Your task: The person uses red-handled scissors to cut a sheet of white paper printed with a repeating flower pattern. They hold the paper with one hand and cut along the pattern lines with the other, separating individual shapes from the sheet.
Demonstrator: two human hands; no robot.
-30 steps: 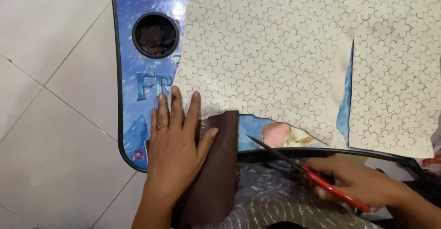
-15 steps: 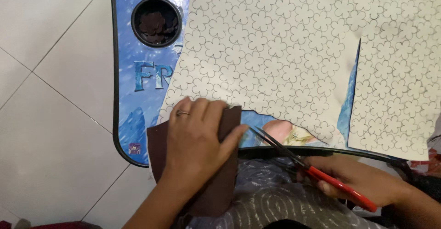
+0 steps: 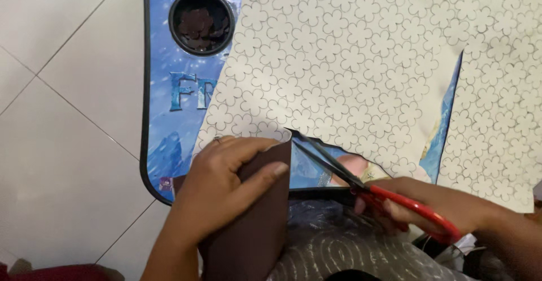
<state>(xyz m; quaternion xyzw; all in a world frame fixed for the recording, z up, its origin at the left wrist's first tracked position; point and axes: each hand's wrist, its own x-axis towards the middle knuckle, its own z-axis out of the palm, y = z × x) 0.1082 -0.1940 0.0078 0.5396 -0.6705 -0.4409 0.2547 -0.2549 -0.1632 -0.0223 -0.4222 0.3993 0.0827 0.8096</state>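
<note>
Blue table (image 3: 169,117) — left hand (image 3: 223,188) grips brown sheet (image 3: 254,230); right hand (image 3: 446,205) grips red scissors (image 3: 395,199).

My left hand (image 3: 223,188) is bare, with one thin ring (image 3: 217,139) of silver colour on a finger. My right hand (image 3: 446,205) is bare too, and I see no ring there. Both forearms are without sleeves. My nails are short and plain.
</note>
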